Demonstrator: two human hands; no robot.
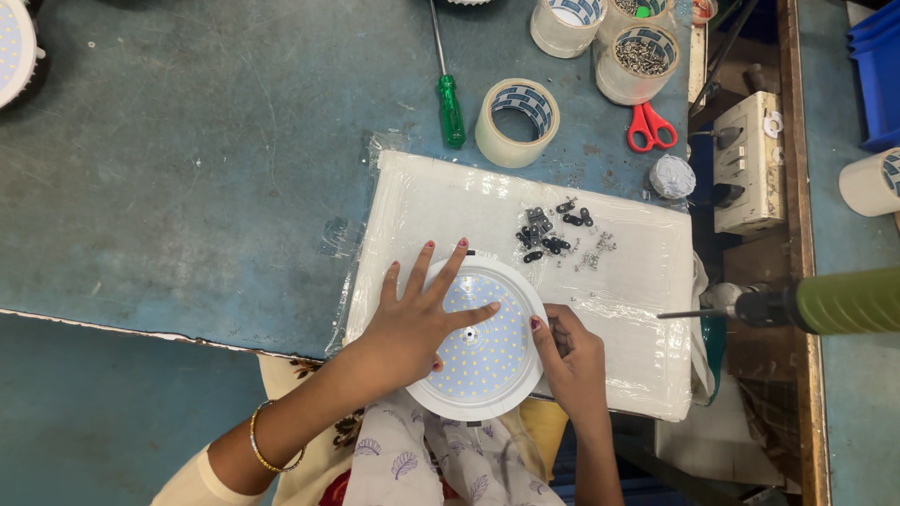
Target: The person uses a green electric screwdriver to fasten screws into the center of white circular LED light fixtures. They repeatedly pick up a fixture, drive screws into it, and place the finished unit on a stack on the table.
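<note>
Workbench, blue, scuffed, bearing plastic-wrapped white board. 2 tape-roll tubs contain screws. Left hand lies flat, fingers spread, on round LED panel; right hand grips its rim.

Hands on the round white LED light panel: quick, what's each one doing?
Left hand: open, fingers spread flat on the round white LED light panel.
Right hand: curled at the panel's right rim; grip cannot be told.

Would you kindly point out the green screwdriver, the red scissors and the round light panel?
green screwdriver (451, 110): head view, on its green handle.
red scissors (649, 126): head view, on the red handle loops.
round light panel (492, 361): head view, on its dotted white face.
</note>
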